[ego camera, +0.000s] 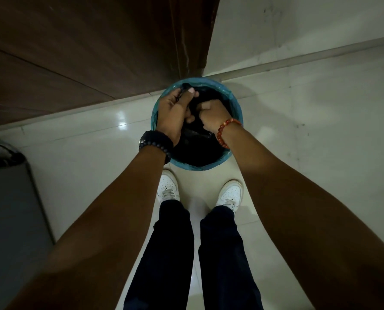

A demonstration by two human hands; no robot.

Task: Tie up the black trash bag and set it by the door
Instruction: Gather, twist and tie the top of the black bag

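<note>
The black trash bag sits inside a round bin with a teal rim on the floor, just in front of my feet. My left hand is over the bin's far left side, fingers closed around a gathered strip of the black plastic. My right hand is beside it over the bin's middle, pinching another bunch of the bag's edge. The two hands nearly touch. The bag's contents are hidden in the dark.
A brown wooden door stands right behind the bin on the left, its edge at the bin's far rim. A pale wall with a skirting lies to the right. A grey box with dark cables is at the left. Glossy floor tiles surround the bin.
</note>
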